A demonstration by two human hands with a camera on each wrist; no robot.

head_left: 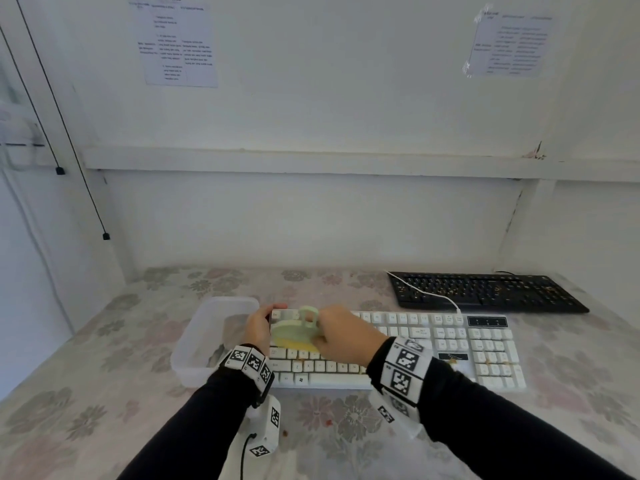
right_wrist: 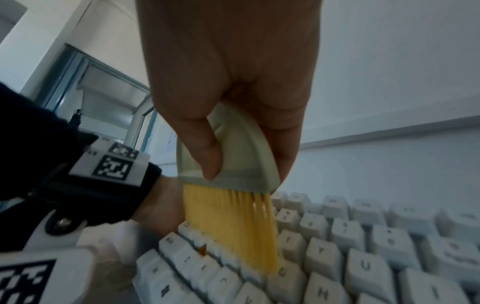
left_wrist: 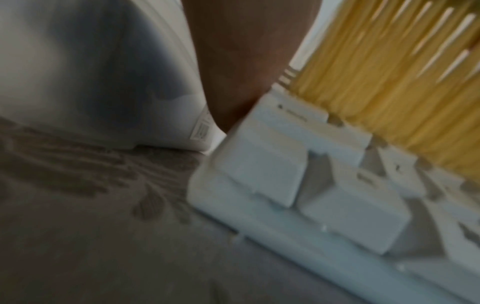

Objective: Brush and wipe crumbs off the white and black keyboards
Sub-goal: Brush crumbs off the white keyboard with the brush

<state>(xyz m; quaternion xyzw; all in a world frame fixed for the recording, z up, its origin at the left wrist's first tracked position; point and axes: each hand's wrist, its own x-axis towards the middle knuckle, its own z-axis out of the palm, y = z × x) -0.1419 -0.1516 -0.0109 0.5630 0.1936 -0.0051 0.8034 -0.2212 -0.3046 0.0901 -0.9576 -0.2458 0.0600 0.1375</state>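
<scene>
Head view: my right hand (head_left: 341, 336) grips the pale green brush (head_left: 294, 332) over the white keyboard (head_left: 450, 344) at its left end; my left hand (head_left: 259, 327) clasps that end, beside the clear tub (head_left: 194, 341). The black keyboard (head_left: 485, 292) lies behind.

Left wrist: yellow bristles (left_wrist: 389, 82) touching the keys; fingers hard to tell.

Right wrist: fingers (right_wrist: 207, 152) curled round the brush, bristles down among the keys, an orange crumb (right_wrist: 202, 250) beside them.

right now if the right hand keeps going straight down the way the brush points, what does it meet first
Probably the white keyboard: the right hand holds the brush bristles-down on its left-end keys, so the bristles already touch there.
</scene>
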